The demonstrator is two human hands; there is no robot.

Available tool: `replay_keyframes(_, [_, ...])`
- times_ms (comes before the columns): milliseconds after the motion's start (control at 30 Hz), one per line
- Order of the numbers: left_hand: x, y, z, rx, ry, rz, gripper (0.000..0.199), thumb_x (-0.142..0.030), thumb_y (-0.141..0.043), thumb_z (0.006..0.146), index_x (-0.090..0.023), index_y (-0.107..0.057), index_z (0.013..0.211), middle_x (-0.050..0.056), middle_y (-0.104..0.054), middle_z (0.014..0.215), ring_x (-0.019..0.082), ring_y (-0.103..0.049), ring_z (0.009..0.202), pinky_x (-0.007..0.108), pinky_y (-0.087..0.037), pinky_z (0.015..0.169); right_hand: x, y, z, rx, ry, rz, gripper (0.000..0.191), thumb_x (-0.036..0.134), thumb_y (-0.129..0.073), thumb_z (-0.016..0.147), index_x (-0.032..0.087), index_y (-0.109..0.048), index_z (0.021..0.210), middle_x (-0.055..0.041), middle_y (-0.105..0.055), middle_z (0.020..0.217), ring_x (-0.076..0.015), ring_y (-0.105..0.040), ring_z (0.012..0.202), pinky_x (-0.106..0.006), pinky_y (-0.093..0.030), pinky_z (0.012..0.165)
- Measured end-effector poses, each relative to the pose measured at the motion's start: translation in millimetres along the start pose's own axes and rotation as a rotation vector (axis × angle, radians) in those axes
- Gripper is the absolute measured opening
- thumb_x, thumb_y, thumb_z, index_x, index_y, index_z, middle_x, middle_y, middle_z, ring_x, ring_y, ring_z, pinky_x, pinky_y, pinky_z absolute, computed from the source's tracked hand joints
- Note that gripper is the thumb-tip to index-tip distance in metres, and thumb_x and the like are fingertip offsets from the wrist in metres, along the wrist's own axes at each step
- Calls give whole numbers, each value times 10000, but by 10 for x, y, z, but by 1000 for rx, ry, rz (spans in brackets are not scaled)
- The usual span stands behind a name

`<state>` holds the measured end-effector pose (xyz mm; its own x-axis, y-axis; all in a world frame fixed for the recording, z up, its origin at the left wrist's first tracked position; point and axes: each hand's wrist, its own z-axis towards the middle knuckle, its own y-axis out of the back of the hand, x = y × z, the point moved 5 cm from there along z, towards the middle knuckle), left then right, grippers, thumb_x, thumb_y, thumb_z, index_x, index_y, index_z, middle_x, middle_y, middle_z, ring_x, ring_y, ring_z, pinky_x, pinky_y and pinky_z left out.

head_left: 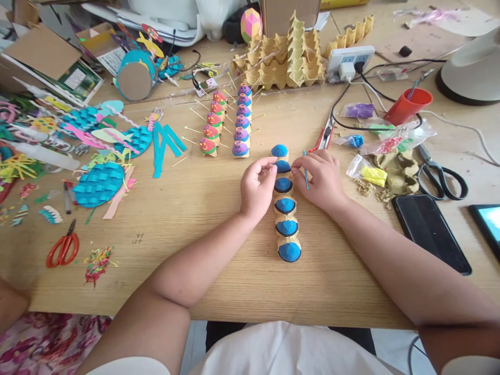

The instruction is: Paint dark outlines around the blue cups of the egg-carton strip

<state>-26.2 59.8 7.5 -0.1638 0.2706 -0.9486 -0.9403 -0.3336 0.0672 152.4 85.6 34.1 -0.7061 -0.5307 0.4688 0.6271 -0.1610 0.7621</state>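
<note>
A strip of egg carton (288,242) runs lengthwise in front of me, its several cups capped with blue clay. Dark bands edge the lower blue caps, and a dark line shows along the right lower edge of the second cap (282,166) from the far end. At that cap's left side, my left hand (258,188) is closed, thumb and index fingertip pressed against the strip. My right hand (322,177) has a thin blue stick tool (305,171) between its fingers. Its thumb and index fingertip pinch together close to the cap's right edge; anything between them is too small to make out.
Two painted egg-carton caterpillars (213,125) with pins stand beyond the strip. To the right lie a red utility knife (325,134), clay packets (373,174), black scissors (441,177) and a phone (432,232). Red scissors (63,249) and blue woven pieces (99,183) lie left.
</note>
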Motion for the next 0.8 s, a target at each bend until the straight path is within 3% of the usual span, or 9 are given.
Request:
replay_keyframes(433, [89, 13, 36, 38, -30, 80, 176, -216, -689, 927, -238, -782, 1074, 45, -832, 1045, 196, -758, 960, 337, -582, 931, 7, -24, 4, 20, 13, 7, 111, 292, -611, 972, 253, -665, 883, -84, -793, 895, -357, -616, 1081, -566, -394, 977])
replay_keyframes(800, [117, 10, 14, 57, 3, 80, 187, -154, -669, 926, -210, -771, 1072, 38, -826, 1012, 160, -759, 939, 292, -601, 901, 50, 5, 13, 89, -34, -20, 177, 299, -549, 996, 244, -685, 896, -93, -813, 959, -348, -636, 1149, -547, -389, 1036])
